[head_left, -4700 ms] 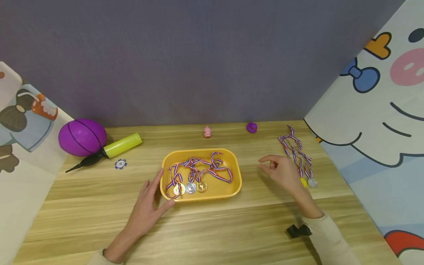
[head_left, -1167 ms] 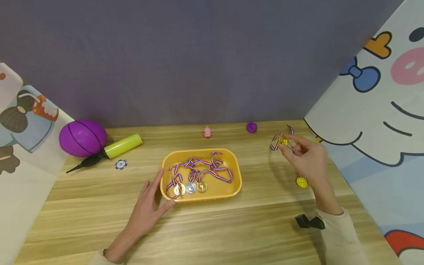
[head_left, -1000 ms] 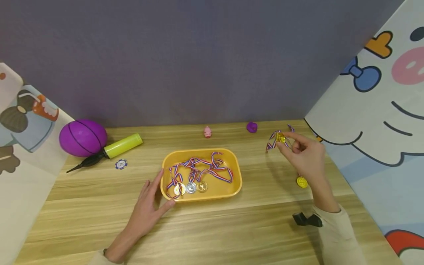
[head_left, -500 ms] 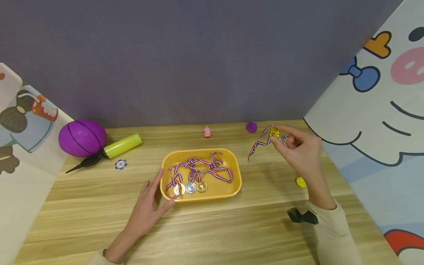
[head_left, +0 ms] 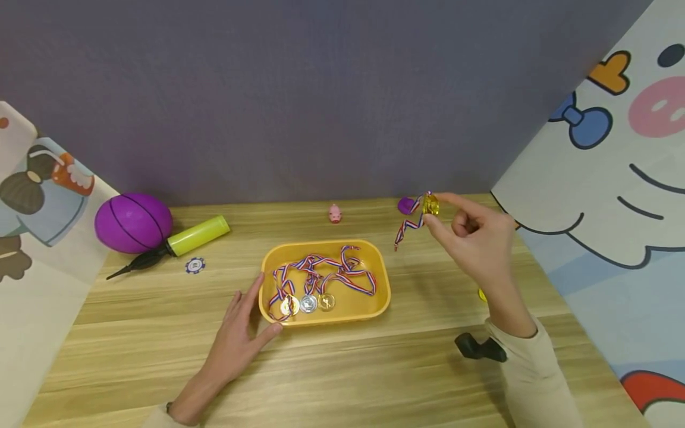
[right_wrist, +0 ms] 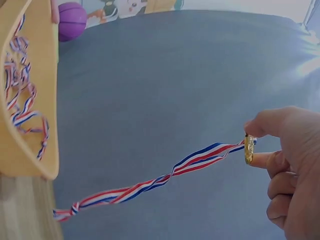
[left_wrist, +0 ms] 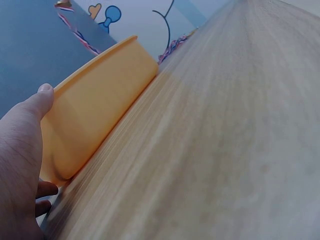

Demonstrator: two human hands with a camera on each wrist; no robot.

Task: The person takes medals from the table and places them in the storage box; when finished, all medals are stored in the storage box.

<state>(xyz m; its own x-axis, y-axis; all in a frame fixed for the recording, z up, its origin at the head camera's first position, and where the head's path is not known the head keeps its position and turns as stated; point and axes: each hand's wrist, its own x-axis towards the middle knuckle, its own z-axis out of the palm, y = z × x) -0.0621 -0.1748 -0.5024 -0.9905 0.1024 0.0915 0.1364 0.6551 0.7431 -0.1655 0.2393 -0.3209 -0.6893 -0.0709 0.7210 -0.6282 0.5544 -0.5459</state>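
My right hand (head_left: 476,244) pinches a gold medal (head_left: 430,205) between thumb and index finger, above the right part of the table. Its red, white and blue ribbon (right_wrist: 170,175) trails to the left, with a knotted end, in the right wrist view. My left hand (head_left: 235,339) rests at the left end of a yellow plastic basket (head_left: 382,279), fingers along the side and thumb at the front corner. Inside the basket lie a silver medal (head_left: 308,303) and two gold ones, ribbons tangled behind them. Another gold medal (head_left: 482,295) lies at the right, mostly hidden by my right wrist.
A purple ball (head_left: 134,223), a yellow-green hand pump (head_left: 198,235) and a poker chip (head_left: 195,265) lie at the left. Along the back are a pink pig figure (head_left: 335,213) and a purple rubber duck (head_left: 405,205), partly behind the ribbon. A grey wall (head_left: 321,107) stands behind.
My right hand, empty 4.7 seconds ago, has picked up a medal from the right side. Over the last second it carries it left and slightly up, ribbon trailing. My left hand stays still.
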